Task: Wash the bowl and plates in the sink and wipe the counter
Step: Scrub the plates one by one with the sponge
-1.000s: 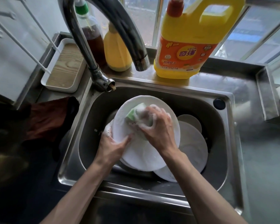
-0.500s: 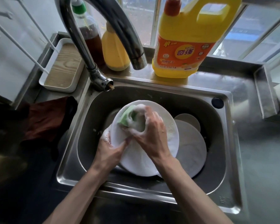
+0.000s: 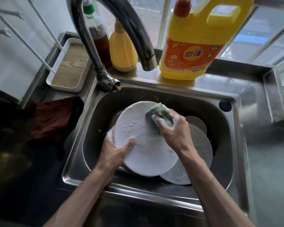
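Rounded stainless sink (image 3: 92, 128) has a stack of flat white plates (image 3: 201, 145) in it, and the sudsy top plate (image 3: 138, 145) is tilted up, left hand (image 3: 112, 154) gripping its lower-left rim, thumb on the face. Right hand (image 3: 174, 130) is clamped round a foamy green sponge (image 3: 160, 112) on the plate's upper-right edge. The white sudsy piece (image 3: 109, 135) under its left edge might be a bowl, can't really tell; a yellow plastic detergent jug (image 3: 193, 51) stands on the steel counter (image 3: 236, 89) behind.

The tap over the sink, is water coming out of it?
Off. No water falls from the spout of the curved grey metal tap above the soapy white plate.
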The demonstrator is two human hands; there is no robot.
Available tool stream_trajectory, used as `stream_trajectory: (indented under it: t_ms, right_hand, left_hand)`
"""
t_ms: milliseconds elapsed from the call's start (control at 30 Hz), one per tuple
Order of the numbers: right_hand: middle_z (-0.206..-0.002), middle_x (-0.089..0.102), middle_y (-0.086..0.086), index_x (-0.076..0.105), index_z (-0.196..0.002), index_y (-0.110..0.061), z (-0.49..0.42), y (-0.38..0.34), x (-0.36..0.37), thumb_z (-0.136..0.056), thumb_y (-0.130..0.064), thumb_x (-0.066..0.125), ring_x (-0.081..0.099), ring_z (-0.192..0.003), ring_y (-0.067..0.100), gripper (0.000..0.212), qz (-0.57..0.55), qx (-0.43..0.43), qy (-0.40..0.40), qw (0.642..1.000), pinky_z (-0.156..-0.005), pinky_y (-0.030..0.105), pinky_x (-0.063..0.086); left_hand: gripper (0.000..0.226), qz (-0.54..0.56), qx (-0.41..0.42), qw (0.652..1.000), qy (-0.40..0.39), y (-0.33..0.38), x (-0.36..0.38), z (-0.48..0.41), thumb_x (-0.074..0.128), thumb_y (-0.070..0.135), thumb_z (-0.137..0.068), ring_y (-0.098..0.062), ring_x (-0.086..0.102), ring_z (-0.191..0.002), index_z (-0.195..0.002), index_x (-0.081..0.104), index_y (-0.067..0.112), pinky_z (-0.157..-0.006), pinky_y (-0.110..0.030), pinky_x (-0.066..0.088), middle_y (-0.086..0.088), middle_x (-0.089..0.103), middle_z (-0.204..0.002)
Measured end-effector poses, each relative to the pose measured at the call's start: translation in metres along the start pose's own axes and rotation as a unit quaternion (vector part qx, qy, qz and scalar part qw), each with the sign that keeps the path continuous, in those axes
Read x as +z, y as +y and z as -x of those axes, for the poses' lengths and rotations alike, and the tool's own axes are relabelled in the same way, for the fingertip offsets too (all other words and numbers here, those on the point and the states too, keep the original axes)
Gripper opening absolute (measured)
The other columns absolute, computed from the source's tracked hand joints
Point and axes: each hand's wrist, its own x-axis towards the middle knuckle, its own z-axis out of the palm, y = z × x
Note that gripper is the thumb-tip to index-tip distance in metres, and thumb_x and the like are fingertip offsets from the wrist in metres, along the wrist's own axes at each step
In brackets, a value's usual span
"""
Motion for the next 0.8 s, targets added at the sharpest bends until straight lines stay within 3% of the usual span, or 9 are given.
stream_trajectory:
  t_ms: [100,167,267,333,467,533,700,800]
  right_hand:
    - [-0.099,0.074,-0.013,0.073,-0.118,-0.026,0.006,-0.005,0.016,-0.087,-0.038,0.083,0.07,-0.086,0.001,0.034,-0.029,-0.01,-0.038,0.999,-0.074,0.018,0.057]
    - [-0.097,0.075,-0.008,0.075,-0.114,-0.022,0.009,-0.007,0.031,-0.085,-0.042,0.084,0.069,-0.084,0.003,0.036,0.014,-0.035,-0.029,0.999,-0.073,0.016,0.054]
    - [-0.101,0.075,-0.003,0.075,-0.11,-0.021,0.002,-0.001,0.039,-0.084,-0.05,0.082,0.067,-0.087,0.014,0.04,0.116,-0.063,0.078,0.988,-0.076,0.028,0.053]
    - [-0.1,0.073,-0.003,0.073,-0.105,-0.02,-0.006,0.003,0.032,-0.084,-0.048,0.082,0.066,-0.086,0.015,0.036,0.142,-0.057,0.139,0.978,-0.072,0.026,0.046]
    - [-0.093,0.069,-0.014,0.059,-0.115,-0.02,-0.009,0.001,0.015,-0.078,-0.041,0.089,0.062,-0.078,0.005,0.052,0.069,0.002,0.203,0.977,-0.07,0.019,0.039]
    - [-0.091,0.066,-0.018,0.06,-0.11,-0.02,-0.007,-0.001,0.013,-0.08,-0.041,0.088,0.061,-0.077,0.002,0.046,0.046,0.008,0.212,0.976,-0.065,0.014,0.038]
    - [-0.088,0.068,-0.022,0.069,-0.1,-0.029,0.0,-0.016,0.032,-0.083,-0.045,0.084,0.065,-0.082,-0.009,0.028,-0.01,-0.03,0.119,0.992,-0.074,0.014,0.052]
    - [-0.097,0.075,-0.01,0.073,-0.1,-0.023,0.003,-0.021,0.047,-0.083,-0.039,0.086,0.07,-0.087,0.004,0.027,-0.015,-0.09,0.035,0.995,-0.079,0.033,0.06]
  left_hand:
    - [0.053,-0.012,0.007,1.0,-0.002,0.0,0.003,0.0,0.081,0.01,-0.083,-0.021,0.073,-0.105,-0.129,0.06,0.025,-0.087,-0.046,0.063,-0.002,0.075,-0.115]
    - [0.052,-0.03,0.015,0.999,0.003,0.0,0.004,0.0,0.082,0.009,-0.083,-0.023,0.074,-0.104,-0.128,0.061,0.023,-0.086,-0.045,0.063,-0.003,0.075,-0.112]
    - [0.049,-0.044,0.013,0.999,0.001,0.001,0.002,0.002,0.082,0.008,-0.083,-0.023,0.074,-0.101,-0.126,0.062,0.022,-0.084,-0.048,0.063,-0.005,0.076,-0.11]
    - [0.046,-0.036,0.009,0.999,-0.004,0.003,-0.001,0.004,0.081,0.008,-0.085,-0.022,0.075,-0.1,-0.124,0.063,0.024,-0.084,-0.049,0.063,-0.001,0.077,-0.109]
    - [0.043,-0.026,0.018,0.999,0.0,0.008,-0.005,0.004,0.082,0.012,-0.084,-0.018,0.075,-0.099,-0.119,0.064,0.031,-0.077,-0.04,0.065,0.006,0.076,-0.108]
    - [0.043,-0.028,0.018,0.999,0.0,0.009,-0.006,0.003,0.082,0.013,-0.084,-0.018,0.075,-0.1,-0.118,0.064,0.031,-0.078,-0.041,0.064,0.006,0.076,-0.109]
    - [0.04,-0.065,0.027,0.997,-0.015,0.01,0.002,-0.003,0.083,0.011,-0.083,-0.013,0.075,-0.095,-0.113,0.064,0.03,-0.079,-0.035,0.064,0.01,0.077,-0.103]
    - [0.036,-0.06,0.029,0.997,-0.026,0.011,0.004,-0.007,0.082,0.009,-0.083,-0.013,0.076,-0.089,-0.109,0.067,0.028,-0.072,-0.027,0.062,0.008,0.078,-0.099]
